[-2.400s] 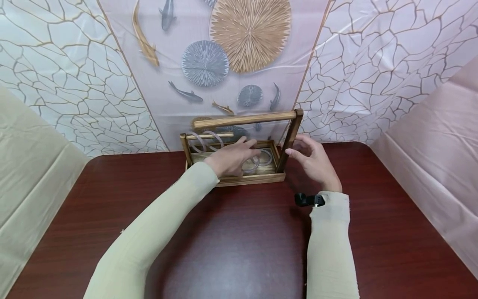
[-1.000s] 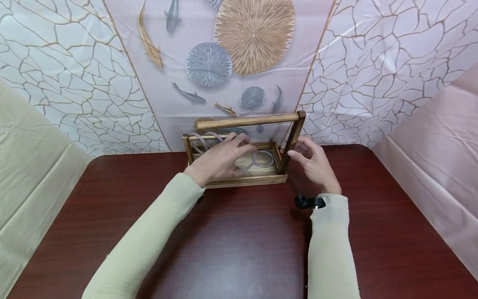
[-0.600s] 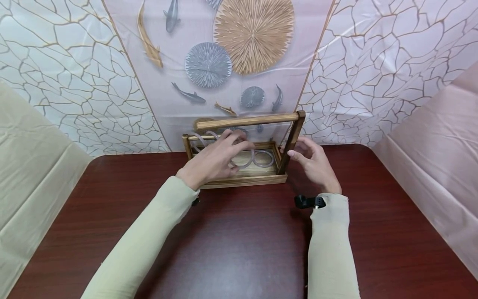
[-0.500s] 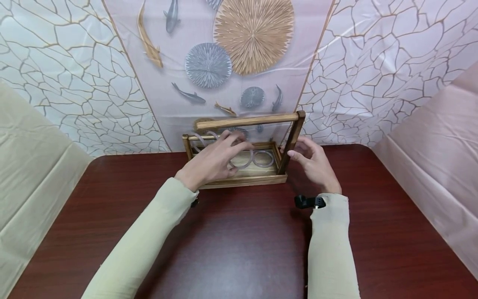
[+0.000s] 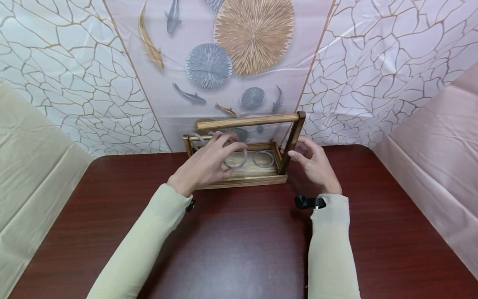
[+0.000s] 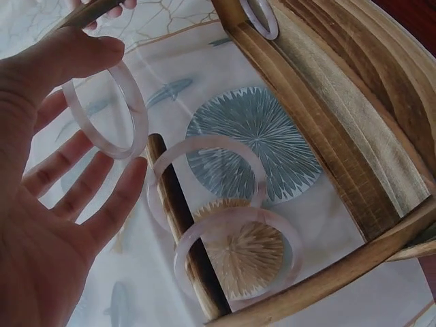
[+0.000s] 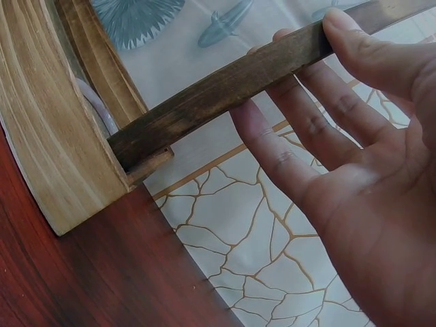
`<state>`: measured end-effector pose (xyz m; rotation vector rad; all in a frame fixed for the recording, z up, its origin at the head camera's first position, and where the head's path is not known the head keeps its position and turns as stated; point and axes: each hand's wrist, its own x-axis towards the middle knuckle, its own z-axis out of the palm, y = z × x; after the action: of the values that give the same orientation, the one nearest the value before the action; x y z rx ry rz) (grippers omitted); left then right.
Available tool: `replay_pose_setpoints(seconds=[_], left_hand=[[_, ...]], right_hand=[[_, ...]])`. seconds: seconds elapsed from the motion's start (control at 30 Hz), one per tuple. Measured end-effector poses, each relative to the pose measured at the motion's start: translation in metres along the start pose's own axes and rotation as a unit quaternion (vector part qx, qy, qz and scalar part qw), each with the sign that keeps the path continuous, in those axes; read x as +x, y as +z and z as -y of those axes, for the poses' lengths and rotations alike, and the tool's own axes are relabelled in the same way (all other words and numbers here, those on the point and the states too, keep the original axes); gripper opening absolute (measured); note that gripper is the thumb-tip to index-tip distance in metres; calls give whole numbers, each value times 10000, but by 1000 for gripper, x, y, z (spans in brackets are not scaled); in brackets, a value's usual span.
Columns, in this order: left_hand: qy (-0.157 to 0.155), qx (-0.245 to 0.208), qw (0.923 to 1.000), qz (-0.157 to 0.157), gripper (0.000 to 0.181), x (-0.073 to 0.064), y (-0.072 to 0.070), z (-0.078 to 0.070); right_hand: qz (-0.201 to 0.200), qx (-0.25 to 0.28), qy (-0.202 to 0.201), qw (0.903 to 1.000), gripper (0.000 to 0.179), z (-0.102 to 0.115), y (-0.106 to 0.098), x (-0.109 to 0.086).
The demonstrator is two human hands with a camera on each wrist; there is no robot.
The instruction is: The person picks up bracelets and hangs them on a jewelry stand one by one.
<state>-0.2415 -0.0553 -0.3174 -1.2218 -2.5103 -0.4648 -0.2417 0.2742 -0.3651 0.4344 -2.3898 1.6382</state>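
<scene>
Left hand is pinching a ring — pale, milky pink — right hand is gripping a dark wooden post.

The rack stands on the surface, reaching from beneath the left hand to the right hand, with a cloth behind. In its tray one ring lies right of the left hand; a second ring is in that hand, and two more rings circle the lower bar beyond it.

Rack on my feed: grained wood, low sheen. Bangles: smooth, glossy. Bench: polished wood-grain. Backdrop: satiny cloth.
</scene>
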Motion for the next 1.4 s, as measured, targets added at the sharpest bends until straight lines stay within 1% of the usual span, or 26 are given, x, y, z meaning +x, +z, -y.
replay_pose_setpoints(seconds=[0.1,0.27,0.47,0.63,0.8,0.93,1.03,1.1,1.2,1.3,1.4], left_hand=[[-63,-62,9998,-161,67,-4,-1,1],[-28,-201,9991,-383,64,-6,0,2],[22,-204,9985,-514,64,-11,0,3],[-41,-158,9977,-656,67,-14,-2,5],[-185,-155,9971,-716,68,-18,-6,4],[-301,-169,9964,-772,69,-23,-8,4],[-332,-161,9962,-794,67,-24,-8,5],[-335,-146,9960,-814,64,-26,-8,6],[-343,-113,9955,-874,61,-29,-7,9],[-329,-66,9950,-938,60,-33,-6,12],[-273,-41,9946,-1000,60,-35,-7,13]], right_hand=[[52,45,-33,10000,34,0,-1,0],[157,64,-135,9998,31,-1,-3,1],[214,182,-107,9995,31,0,-1,2],[252,251,-174,9992,31,-2,-1,2],[314,320,-272,9986,30,-4,-2,2],[333,205,-204,9990,30,-4,-2,1],[334,94,-107,9993,31,-3,-3,0],[303,-14,-10,9995,32,-2,-3,-1],[290,1,118,9995,33,-1,-2,0],[262,-26,138,9996,33,0,-1,0],[226,-174,112,9995,32,1,-1,0]])
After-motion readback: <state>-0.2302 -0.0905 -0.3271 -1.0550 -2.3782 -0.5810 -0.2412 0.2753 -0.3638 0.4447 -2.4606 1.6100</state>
